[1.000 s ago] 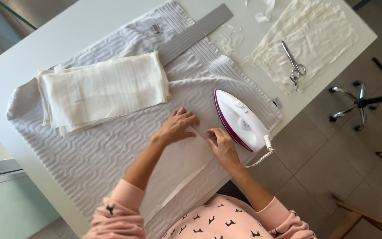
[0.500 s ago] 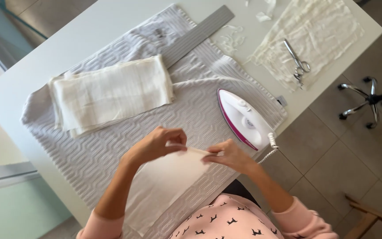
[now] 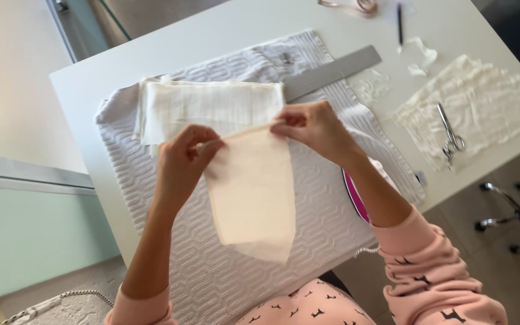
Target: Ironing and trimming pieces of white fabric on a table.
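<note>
Cloth piece (image 3: 254,186) lifted clear of the towel (image 3: 170,235), held up by its top edge. Left hand (image 3: 182,159) grip pinched shut on the top-left corner, right hand (image 3: 314,127) grip pinched shut on the top-right corner. Lower part hanging free, looks flat and smooth. Judging by that: this piece pressed, now up for a check. Folded stack (image 3: 212,108) lying on the towel's far end, probably finished pieces. Iron (image 3: 356,198) parked on the towel's right side, mostly hidden behind the right forearm. Wrinkled cloth (image 3: 482,108) with scissors (image 3: 449,135) on it at the table (image 3: 85,102) right edge, looks untouched, likely left to do. Ruler (image 3: 332,72) beyond the stack.
</note>
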